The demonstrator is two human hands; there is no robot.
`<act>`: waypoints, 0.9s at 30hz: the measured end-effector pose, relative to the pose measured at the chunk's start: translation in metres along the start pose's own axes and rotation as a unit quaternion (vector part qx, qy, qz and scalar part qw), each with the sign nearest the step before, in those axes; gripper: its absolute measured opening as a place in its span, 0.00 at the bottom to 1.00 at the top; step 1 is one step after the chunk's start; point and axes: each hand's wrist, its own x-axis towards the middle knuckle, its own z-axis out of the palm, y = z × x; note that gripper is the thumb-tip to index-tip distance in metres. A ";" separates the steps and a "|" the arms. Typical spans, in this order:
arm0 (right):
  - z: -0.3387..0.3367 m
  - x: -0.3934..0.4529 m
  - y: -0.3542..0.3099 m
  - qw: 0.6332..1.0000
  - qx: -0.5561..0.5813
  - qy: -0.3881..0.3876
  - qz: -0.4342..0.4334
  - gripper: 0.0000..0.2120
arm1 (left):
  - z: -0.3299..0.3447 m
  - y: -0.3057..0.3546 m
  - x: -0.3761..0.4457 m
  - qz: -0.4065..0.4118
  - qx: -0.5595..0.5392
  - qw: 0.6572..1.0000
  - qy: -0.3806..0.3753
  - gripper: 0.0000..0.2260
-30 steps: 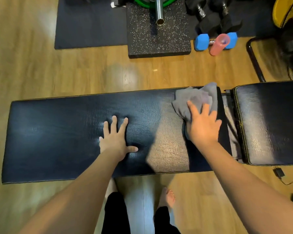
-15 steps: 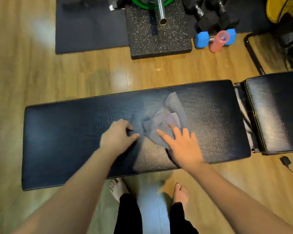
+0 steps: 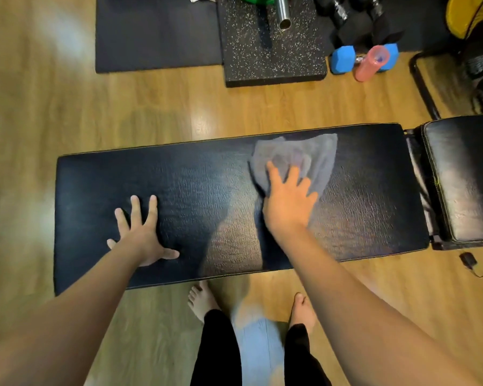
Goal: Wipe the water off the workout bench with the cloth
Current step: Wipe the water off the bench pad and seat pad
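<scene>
The right hand (image 3: 287,201) presses flat on a crumpled grey cloth (image 3: 315,160), fingers spread and fairly straight over its near edge, pinning it down, not gripping it. The cloth lies on the far half of the long black pad of the workout bench (image 3: 207,196), right of its middle and close to the far edge. The left hand (image 3: 140,232) rests palm-down with fingers splayed on the pad's left part, holding nothing, apparently as a brace.

The step in hand looks like a wiping stroke across the pad. To do it well, keep the palm's weight over the cloth so it drags evenly and does not bunch, and overlap the passes along the pad's length, reaching both long edges. The glossy patches near the front edge may be wet or only reflections; I cannot tell which, so they deserve a pass. The shorter seat pad (image 3: 463,176) to the right may need checking too.
</scene>
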 end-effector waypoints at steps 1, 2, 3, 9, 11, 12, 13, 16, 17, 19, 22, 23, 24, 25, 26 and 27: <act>0.004 -0.018 -0.017 0.999 -0.002 -0.012 -0.044 0.32 | -0.001 -0.001 0.000 -0.002 0.004 1.000 0.000 0.63; 0.009 -0.037 -0.032 0.996 0.000 -0.029 -0.085 0.32 | -0.001 -0.001 -0.001 -0.001 0.007 1.000 -0.001 0.63; 0.012 -0.056 -0.044 0.991 0.003 -0.043 -0.126 0.32 | -0.002 0.000 -0.001 0.001 0.010 1.000 -0.001 0.63; 0.020 -0.080 -0.015 0.944 -0.036 -0.068 -0.322 0.38 | -0.006 -0.001 -0.005 0.005 0.023 1.000 -0.006 0.63; 0.012 -0.059 0.012 0.951 -0.053 -0.058 -0.299 0.37 | -0.007 -0.002 -0.006 0.007 0.026 1.000 -0.013 0.63; 0.007 -0.045 0.027 0.960 -0.066 -0.051 -0.268 0.35 | -0.007 -0.002 -0.006 0.010 0.027 0.999 -0.017 0.62; 0.002 -0.031 0.043 0.971 -0.077 -0.046 -0.223 0.33 | -0.007 -0.002 -0.006 0.013 0.029 0.999 -0.021 0.62; -0.015 0.011 0.076 0.998 -0.054 -0.038 -0.019 0.31 | -0.007 -0.001 -0.007 0.016 0.028 0.999 -0.029 0.62; -0.018 0.022 0.076 0.997 -0.026 -0.042 0.056 0.31 | -0.007 -0.001 -0.007 0.016 0.029 0.999 -0.031 0.62; -0.015 0.032 0.059 0.987 0.008 -0.053 0.150 0.32 | -0.008 0.001 -0.006 0.017 0.030 0.999 -0.038 0.62; -0.003 0.009 0.003 0.994 -0.007 -0.026 0.104 0.33 | -0.009 0.001 -0.006 0.018 0.031 0.999 -0.039 0.62; 0.002 -0.006 -0.016 0.998 -0.014 -0.018 0.056 0.32 | -0.010 0.001 -0.006 0.018 0.035 0.998 -0.040 0.62; 0.009 -0.023 -0.035 1.000 -0.017 -0.018 0.001 0.32 | -0.010 0.001 -0.006 0.018 0.038 0.998 -0.042 0.62; 0.013 -0.044 -0.053 0.998 -0.016 -0.028 -0.059 0.30 | -0.010 0.002 -0.006 0.016 0.041 0.998 -0.045 0.62; 0.017 -0.064 -0.068 0.992 -0.011 -0.039 -0.122 0.28 | -0.010 0.002 -0.006 0.013 0.045 0.998 -0.048 0.62; 0.020 -0.084 -0.079 0.980 -0.011 -0.055 -0.189 0.27 | -0.010 0.003 -0.005 0.008 0.050 0.997 -0.051 0.62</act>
